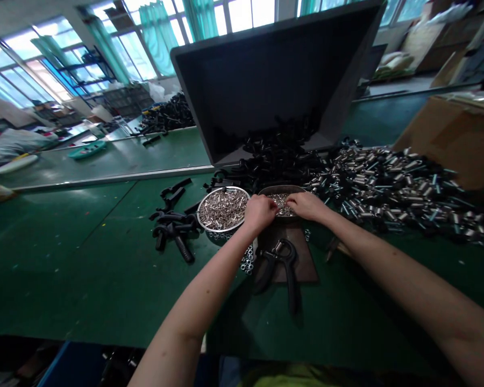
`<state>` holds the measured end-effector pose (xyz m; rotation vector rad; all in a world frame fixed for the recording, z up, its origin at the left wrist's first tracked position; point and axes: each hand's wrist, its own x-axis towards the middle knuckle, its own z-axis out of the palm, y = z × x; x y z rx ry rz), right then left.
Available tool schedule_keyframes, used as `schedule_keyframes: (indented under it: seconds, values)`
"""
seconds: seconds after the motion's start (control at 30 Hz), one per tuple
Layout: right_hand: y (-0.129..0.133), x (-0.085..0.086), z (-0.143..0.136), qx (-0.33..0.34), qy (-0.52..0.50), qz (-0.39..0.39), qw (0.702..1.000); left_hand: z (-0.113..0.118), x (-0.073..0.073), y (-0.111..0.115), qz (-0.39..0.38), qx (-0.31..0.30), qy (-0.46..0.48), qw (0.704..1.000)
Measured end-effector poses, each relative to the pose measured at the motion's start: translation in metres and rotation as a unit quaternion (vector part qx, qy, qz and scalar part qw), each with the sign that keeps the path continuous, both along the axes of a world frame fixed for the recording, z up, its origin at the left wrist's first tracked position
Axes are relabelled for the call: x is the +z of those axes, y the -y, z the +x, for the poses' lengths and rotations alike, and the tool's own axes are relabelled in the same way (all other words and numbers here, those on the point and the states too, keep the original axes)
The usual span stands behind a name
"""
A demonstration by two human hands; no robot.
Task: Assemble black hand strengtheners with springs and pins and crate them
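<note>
Both hands are over a dark oval container (282, 190) of small shiny metal parts. My left hand (261, 210) is at its left edge, fingers bent together; my right hand (304, 206) reaches in from the right, fingertips pinched. Whatever either hand holds is too small to make out. Left of them stands a round white-rimmed bowl (223, 208) full of small metal pins. A black hand grip with a spring (291, 269) lies on a brown plate (306, 263) nearer to me. Metal nuts (247, 262) lie beside the plate.
A large grey bin (266, 80) lies tipped behind, black parts spilling out. Silver springs and bolts (387, 188) are heaped at the right, before a cardboard box (455, 134). Black handles (173, 226) lie left of the bowl on the green table (84, 269).
</note>
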<state>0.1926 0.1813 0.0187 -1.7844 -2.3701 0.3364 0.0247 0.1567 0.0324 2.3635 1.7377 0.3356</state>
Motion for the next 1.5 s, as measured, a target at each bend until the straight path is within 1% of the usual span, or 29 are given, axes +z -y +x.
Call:
schedule_keyframes:
  seconds: [0.07,0.13,0.27,0.37,0.43,0.53,0.57,0.6,0.63,0.67,0.7,0.73,0.77,0.8,0.83,0.87,0.9,0.97,1.03,1.07,1.13,1.2,1.23,1.3,1.37,1.43,1.5]
  values:
    - [0.003,0.004,0.001,-0.012,-0.031,0.013,0.999,0.014,-0.003,-0.018,-0.023,-0.004,-0.024,0.999]
    - [0.007,0.007,0.004,-0.025,-0.066,0.02,0.997,0.024,-0.008,-0.031,-0.048,-0.006,-0.045,0.998]
    - [0.018,0.01,0.014,-0.047,-0.145,0.043,0.987,0.033,-0.017,-0.041,-0.094,-0.016,-0.053,0.994]
    - [0.031,0.007,0.019,-0.037,-0.2,0.037,0.978,0.031,-0.018,-0.04,-0.104,-0.014,-0.027,0.994]
    - [0.042,0.003,0.02,-0.006,-0.261,-0.014,0.965,0.026,-0.015,-0.036,-0.1,-0.015,0.008,0.995]
    - [0.062,-0.005,0.015,0.038,-0.335,-0.114,0.934,0.016,-0.009,-0.025,-0.084,-0.019,0.086,0.993]
    - [0.068,-0.008,0.013,0.049,-0.337,-0.129,0.931,0.012,-0.007,-0.02,-0.079,-0.021,0.108,0.991]
    - [0.072,-0.011,0.01,0.059,-0.327,-0.129,0.934,0.007,-0.005,-0.013,-0.079,-0.021,0.138,0.987]
    - [0.076,-0.013,0.008,0.07,-0.315,-0.123,0.939,0.002,-0.005,-0.006,-0.089,-0.02,0.188,0.978]
    - [0.078,-0.016,0.005,0.079,-0.306,-0.114,0.942,-0.004,-0.005,0.003,-0.111,-0.016,0.257,0.96]
    - [0.08,-0.018,0.003,0.088,-0.3,-0.107,0.944,-0.011,-0.007,0.013,-0.142,-0.008,0.342,0.929]
    - [0.08,-0.02,0.001,0.093,-0.297,-0.102,0.945,-0.018,-0.009,0.023,-0.177,0.003,0.43,0.885]
    - [0.08,-0.022,0.0,0.097,-0.294,-0.099,0.946,-0.025,-0.013,0.034,-0.211,0.016,0.51,0.834]
    - [0.079,-0.023,-0.002,0.099,-0.29,-0.097,0.947,-0.032,-0.016,0.045,-0.24,0.03,0.566,0.788]
    - [0.078,-0.023,-0.003,0.103,-0.283,-0.094,0.949,-0.039,-0.02,0.056,-0.262,0.043,0.595,0.759]
    - [0.077,-0.023,-0.004,0.107,-0.275,-0.091,0.951,-0.045,-0.024,0.067,-0.277,0.056,0.61,0.74]
    - [0.076,-0.023,-0.005,0.112,-0.265,-0.089,0.954,-0.05,-0.027,0.076,-0.289,0.069,0.616,0.729]
    - [0.076,-0.02,-0.007,0.12,-0.241,-0.083,0.96,-0.058,-0.032,0.093,-0.306,0.091,0.616,0.72]
    - [0.076,-0.016,-0.009,0.128,-0.21,-0.079,0.966,-0.061,-0.035,0.105,-0.31,0.106,0.609,0.722]
    - [0.076,-0.013,-0.01,0.131,-0.194,-0.077,0.969,-0.061,-0.036,0.108,-0.308,0.109,0.603,0.728]
    - [0.076,-0.008,-0.013,0.136,-0.161,-0.075,0.975,-0.059,-0.036,0.112,-0.297,0.108,0.582,0.749]
    - [0.073,-0.004,-0.016,0.133,-0.13,-0.08,0.979,-0.055,-0.034,0.113,-0.279,0.091,0.544,0.786]
    - [0.072,-0.003,-0.018,0.129,-0.114,-0.085,0.981,-0.052,-0.033,0.112,-0.261,0.076,0.516,0.812]
    - [0.07,0.0,-0.022,0.119,-0.087,-0.094,0.985,-0.046,-0.032,0.109,-0.198,0.031,0.448,0.871]
    - [0.069,0.001,-0.025,0.114,-0.072,-0.097,0.986,-0.039,-0.032,0.106,-0.128,-0.012,0.374,0.919]
    - [0.074,0.001,-0.022,0.111,-0.068,-0.09,0.987,-0.033,-0.035,0.105,-0.086,-0.038,0.314,0.945]
    - [0.084,-0.003,-0.009,0.092,-0.069,-0.067,0.991,-0.029,-0.039,0.105,-0.075,-0.047,0.279,0.956]
